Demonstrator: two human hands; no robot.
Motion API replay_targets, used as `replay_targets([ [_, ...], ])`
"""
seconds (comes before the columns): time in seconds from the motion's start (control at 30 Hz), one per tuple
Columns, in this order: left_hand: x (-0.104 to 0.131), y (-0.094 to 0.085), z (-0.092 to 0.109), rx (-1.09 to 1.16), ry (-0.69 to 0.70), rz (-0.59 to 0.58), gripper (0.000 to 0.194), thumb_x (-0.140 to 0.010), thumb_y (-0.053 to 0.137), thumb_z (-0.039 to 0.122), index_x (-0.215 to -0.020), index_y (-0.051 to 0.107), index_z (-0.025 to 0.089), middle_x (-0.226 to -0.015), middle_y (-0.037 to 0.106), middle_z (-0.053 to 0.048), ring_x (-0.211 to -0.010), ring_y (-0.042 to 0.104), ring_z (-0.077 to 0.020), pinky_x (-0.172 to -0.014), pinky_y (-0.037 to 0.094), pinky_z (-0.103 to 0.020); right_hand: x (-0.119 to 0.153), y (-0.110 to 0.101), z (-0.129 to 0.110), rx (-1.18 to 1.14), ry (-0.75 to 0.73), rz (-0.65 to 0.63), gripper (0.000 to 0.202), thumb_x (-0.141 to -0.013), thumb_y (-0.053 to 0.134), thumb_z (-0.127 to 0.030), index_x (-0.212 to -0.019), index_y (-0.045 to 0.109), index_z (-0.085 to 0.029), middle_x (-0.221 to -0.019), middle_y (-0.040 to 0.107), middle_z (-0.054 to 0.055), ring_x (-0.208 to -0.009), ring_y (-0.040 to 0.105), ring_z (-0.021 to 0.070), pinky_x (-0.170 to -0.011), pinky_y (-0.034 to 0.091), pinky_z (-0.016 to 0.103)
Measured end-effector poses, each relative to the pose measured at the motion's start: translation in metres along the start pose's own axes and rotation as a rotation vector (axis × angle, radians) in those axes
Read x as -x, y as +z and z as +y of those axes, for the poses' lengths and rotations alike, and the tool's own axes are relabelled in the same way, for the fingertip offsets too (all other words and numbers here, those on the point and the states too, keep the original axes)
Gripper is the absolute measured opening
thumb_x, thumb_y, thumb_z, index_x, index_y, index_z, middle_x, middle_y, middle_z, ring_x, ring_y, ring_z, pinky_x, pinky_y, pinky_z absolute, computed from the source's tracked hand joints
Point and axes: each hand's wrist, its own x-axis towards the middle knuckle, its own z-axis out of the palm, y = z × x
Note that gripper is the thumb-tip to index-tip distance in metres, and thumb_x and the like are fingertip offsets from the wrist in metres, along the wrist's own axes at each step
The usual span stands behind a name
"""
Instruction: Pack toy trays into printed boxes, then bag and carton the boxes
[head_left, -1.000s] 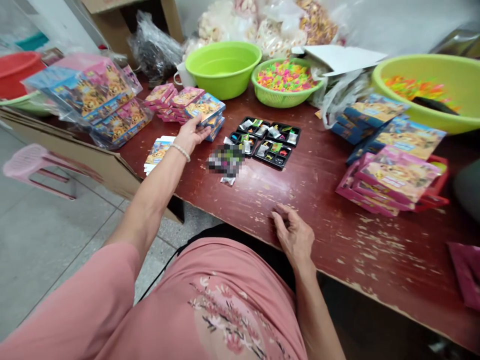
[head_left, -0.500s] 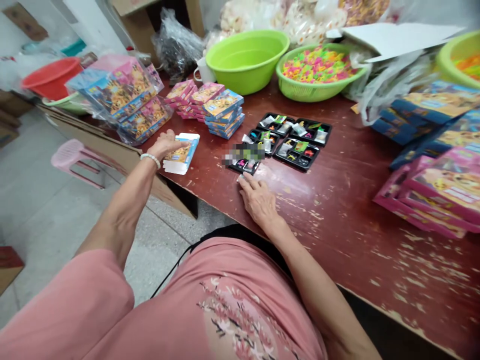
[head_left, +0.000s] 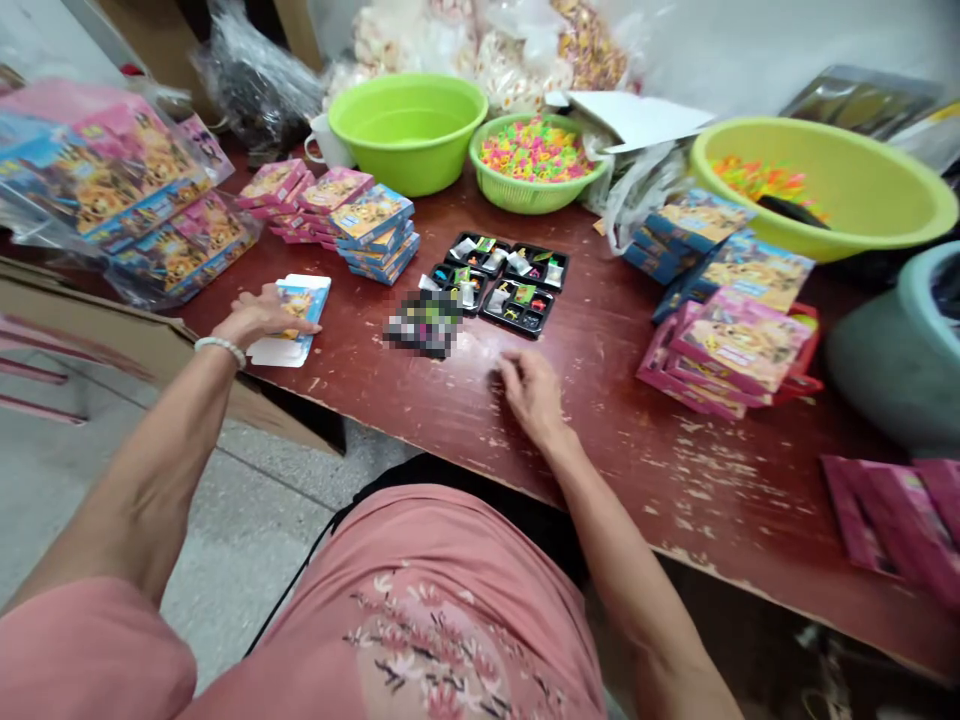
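Note:
My left hand (head_left: pixel 262 312) lies on a flat blue picture box (head_left: pixel 296 310) with white flaps, its fingers stretched across the printed face. My right hand (head_left: pixel 534 392) is low over the red table, right of and nearer me than the trays. Its fingers are loosely bent and a little apart, with nothing visible in them. Several black compartment trays (head_left: pixel 519 306) with small coloured pieces and little packets lie between my hands. The nearest tray (head_left: pixel 424 345) is blurred by pixels.
Stacked blue boxes (head_left: pixel 382 235) and pink boxes (head_left: pixel 334 190) stand behind the left hand. Wrapped boxes (head_left: pixel 142 180) are at left. A green basin (head_left: pixel 409 130), a basket of coloured pieces (head_left: pixel 536 180) and a yellow basin (head_left: pixel 817 190) line the back. More pink boxes (head_left: pixel 731 345) stand at right.
The view has swung to the right. My right hand has moved off the nearest tray's edge, to the right, and its fingers are more bent. My left hand stays on the flat box.

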Motion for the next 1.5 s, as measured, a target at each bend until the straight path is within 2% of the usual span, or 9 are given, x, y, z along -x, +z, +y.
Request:
replay_targets([
  [0.43, 0.015, -0.007, -0.011, 0.179, -0.088, 0.272, 0.131, -0.056, 0.100, 0.041, -0.161, 0.025, 0.023, -0.153, 0.036, -0.022, -0.146, 0.040, -0.0466, -0.117, 0.040, -0.056, -0.077, -0.018, 0.065, 0.148, -0.102, 0.213, 0.027, -0.094, 0.064, -0.035, -0.115, 0.074, -0.022, -0.131, 0.070, 0.019, -0.120, 0.064, 0.0328, -0.102, 0.052, 0.048],
  [0.67, 0.086, 0.003, 0.013, 0.161, 0.297, 0.538, 0.123, -0.053, 0.091, 0.036, -0.160, 0.032, 0.025, -0.144, 0.044, -0.018, -0.135, 0.043, -0.0457, -0.110, 0.044, -0.060, -0.038, -0.030, -0.031, 0.037, -0.195, 0.239, 0.031, -0.099, 0.063, -0.037, -0.124, 0.072, -0.021, -0.119, 0.073, 0.013, -0.094, 0.070, 0.0236, -0.079, 0.057, 0.038],
  [0.8, 0.172, 0.047, 0.056, -0.005, 0.720, 0.615, 0.117, -0.060, 0.088, 0.049, -0.160, 0.035, 0.024, -0.138, 0.047, -0.019, -0.121, 0.051, -0.0412, -0.097, 0.048, -0.054, -0.008, -0.023, -0.101, 0.012, -0.364, 0.082, 0.032, -0.104, 0.060, -0.039, -0.129, 0.068, -0.020, -0.118, 0.078, 0.013, -0.102, 0.069, 0.0278, -0.092, 0.053, 0.044],
  [0.93, 0.231, 0.094, 0.088, -0.067, 0.829, 0.730, 0.089, -0.083, 0.077, 0.037, -0.161, 0.033, 0.033, -0.138, 0.050, -0.019, -0.115, 0.058, -0.0365, -0.090, 0.047, -0.050, 0.013, -0.024, -0.114, 0.049, -0.186, -0.205, 0.034, -0.102, 0.059, -0.052, -0.106, 0.073, -0.021, -0.092, 0.077, 0.010, -0.085, 0.066, 0.0283, -0.077, 0.049, 0.041],
  [1.03, 0.241, 0.095, 0.093, 0.150, 0.866, 0.497, 0.098, -0.083, 0.080, 0.052, -0.164, 0.028, 0.031, -0.141, 0.053, -0.021, -0.118, 0.060, -0.0402, -0.093, 0.048, -0.055, 0.019, -0.038, -0.100, -0.049, -0.127, -0.367, 0.027, -0.100, 0.062, -0.047, -0.092, 0.072, -0.023, -0.086, 0.075, 0.007, -0.085, 0.067, 0.0274, -0.077, 0.048, 0.039],
  [1.13, 0.232, 0.071, 0.091, 0.588, 0.837, -0.154, 0.125, -0.069, 0.088, 0.065, -0.167, 0.021, 0.024, -0.143, 0.059, -0.021, -0.120, 0.064, -0.0380, -0.098, 0.052, -0.054, 0.024, -0.056, -0.094, -0.245, -0.178, -0.411, 0.016, -0.101, 0.063, -0.038, -0.103, 0.072, -0.025, -0.112, 0.077, 0.007, -0.102, 0.070, 0.0274, -0.090, 0.051, 0.043],
  [1.3, 0.218, 0.055, 0.095, 1.112, 0.704, -1.223, 0.089, -0.062, 0.093, 0.052, -0.139, 0.060, 0.023, -0.120, 0.073, -0.009, -0.097, 0.071, -0.0226, -0.084, 0.058, -0.034, 0.034, -0.065, -0.101, -0.461, -0.303, -0.463, 0.015, -0.101, 0.066, -0.038, -0.109, 0.073, -0.027, -0.143, 0.063, 0.010, -0.131, 0.062, 0.0273, -0.110, 0.050, 0.045],
  [1.37, 0.222, 0.061, 0.100, 1.254, 0.625, -1.298, 0.074, -0.061, 0.095, 0.043, -0.126, 0.067, 0.022, -0.104, 0.075, -0.006, -0.087, 0.070, -0.0189, -0.077, 0.057, -0.030, 0.038, -0.060, -0.099, -0.405, -0.288, -0.360, 0.017, -0.097, 0.070, -0.043, -0.102, 0.074, -0.026, -0.153, 0.055, 0.011, -0.140, 0.054, 0.0317, -0.116, 0.044, 0.053],
  [1.5, 0.231, 0.074, 0.109, 1.407, 0.555, -1.006, 0.059, -0.060, 0.095, 0.029, -0.114, 0.072, 0.019, -0.095, 0.076, -0.005, -0.081, 0.070, -0.0179, -0.075, 0.057, -0.028, 0.048, -0.044, -0.086, -0.494, -0.098, -0.189, 0.023, -0.089, 0.078, -0.047, -0.089, 0.072, -0.025, -0.148, 0.058, 0.010, -0.133, 0.058, 0.0324, -0.108, 0.052, 0.052],
])
